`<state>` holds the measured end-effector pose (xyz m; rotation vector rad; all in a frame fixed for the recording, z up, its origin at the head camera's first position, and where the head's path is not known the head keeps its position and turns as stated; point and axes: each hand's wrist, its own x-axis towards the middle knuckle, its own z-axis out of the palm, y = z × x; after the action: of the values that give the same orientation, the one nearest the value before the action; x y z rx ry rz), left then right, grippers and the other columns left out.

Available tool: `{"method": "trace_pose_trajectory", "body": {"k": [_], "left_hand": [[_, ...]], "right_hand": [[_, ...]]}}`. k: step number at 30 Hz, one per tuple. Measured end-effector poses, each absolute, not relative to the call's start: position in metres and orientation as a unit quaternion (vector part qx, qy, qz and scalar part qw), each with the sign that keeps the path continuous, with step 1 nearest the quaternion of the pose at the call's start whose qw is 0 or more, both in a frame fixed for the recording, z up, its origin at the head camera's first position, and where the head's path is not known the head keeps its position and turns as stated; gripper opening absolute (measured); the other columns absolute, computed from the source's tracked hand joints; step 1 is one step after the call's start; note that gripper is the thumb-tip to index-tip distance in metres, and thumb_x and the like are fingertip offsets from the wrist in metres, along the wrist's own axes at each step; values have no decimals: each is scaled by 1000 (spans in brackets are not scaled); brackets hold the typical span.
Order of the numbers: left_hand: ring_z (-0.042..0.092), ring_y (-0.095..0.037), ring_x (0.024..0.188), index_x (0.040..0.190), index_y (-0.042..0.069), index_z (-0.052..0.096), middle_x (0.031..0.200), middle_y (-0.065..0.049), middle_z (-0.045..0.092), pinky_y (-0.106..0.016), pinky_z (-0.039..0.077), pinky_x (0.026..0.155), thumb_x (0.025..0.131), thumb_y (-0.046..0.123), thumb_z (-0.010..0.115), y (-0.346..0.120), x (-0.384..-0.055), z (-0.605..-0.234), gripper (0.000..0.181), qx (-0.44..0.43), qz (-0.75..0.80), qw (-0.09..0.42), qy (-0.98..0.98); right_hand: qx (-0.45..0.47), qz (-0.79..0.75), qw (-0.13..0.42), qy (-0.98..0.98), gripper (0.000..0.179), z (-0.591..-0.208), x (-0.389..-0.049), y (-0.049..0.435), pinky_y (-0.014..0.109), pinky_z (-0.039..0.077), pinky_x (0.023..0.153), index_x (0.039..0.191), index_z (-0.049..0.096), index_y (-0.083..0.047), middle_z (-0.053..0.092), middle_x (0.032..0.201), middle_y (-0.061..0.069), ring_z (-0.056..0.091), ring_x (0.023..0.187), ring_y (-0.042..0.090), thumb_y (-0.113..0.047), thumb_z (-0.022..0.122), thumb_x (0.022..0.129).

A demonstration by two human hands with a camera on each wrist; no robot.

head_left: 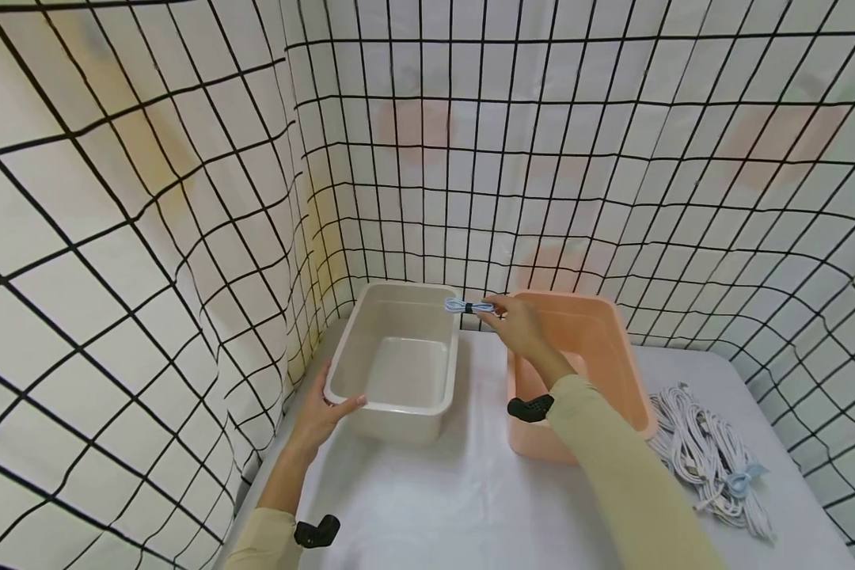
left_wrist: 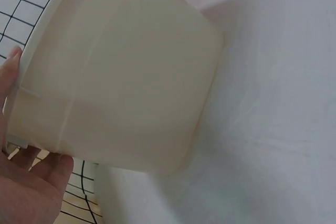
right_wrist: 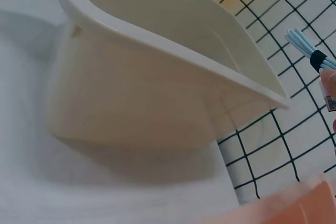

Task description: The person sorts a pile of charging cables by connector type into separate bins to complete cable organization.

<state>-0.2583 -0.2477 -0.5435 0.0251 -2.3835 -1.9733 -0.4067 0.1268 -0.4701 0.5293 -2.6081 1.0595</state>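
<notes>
A coiled light-blue cable [head_left: 457,305] with a black strap round its middle is pinched in my right hand [head_left: 518,326], between thumb and fingers. It is held above the gap between the two bins, close to the far right corner of a beige plastic bin [head_left: 392,409]. In the right wrist view, a metal plug [right_wrist: 331,103] shows below the strapped cable. My left hand [head_left: 317,419] grips the beige bin's near left corner, thumb over the rim and fingers against the outside. Below my right wrist is a peach-coloured bin [head_left: 541,445]; my forearm hides part of its inside.
A heap of white cables [head_left: 698,447] lies right of the peach bin, with a light-blue tie [head_left: 741,480] round part of it. Black wire mesh [head_left: 480,150] with pale cloth behind surrounds the back and sides of the white-covered table [head_left: 413,507].
</notes>
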Motion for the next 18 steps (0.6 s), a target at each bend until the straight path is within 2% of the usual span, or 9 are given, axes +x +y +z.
{"method": "trace_pose_trajectory", "body": {"k": [7,18], "left_hand": [[42,-42,138,167,15,13,158,-23,34,-58,35,110,88,23,86,-246,-257,-540,109,19,-629,18,-777],[43,-40,136,167,19,17,156,-20,37,-55,36,109,87,24,87,-246,-259,-540,107,28,-636,15,-771]], "right_hand": [[187,382,126,-896,31,-477,-412,104,50,52,85,124,74,-6,75,106,11,67,105,34,-22,76,97],[194,396,130,-888,30,-477,-419,77,48,53,88,121,74,-5,75,107,10,70,106,33,-22,76,97]]}}
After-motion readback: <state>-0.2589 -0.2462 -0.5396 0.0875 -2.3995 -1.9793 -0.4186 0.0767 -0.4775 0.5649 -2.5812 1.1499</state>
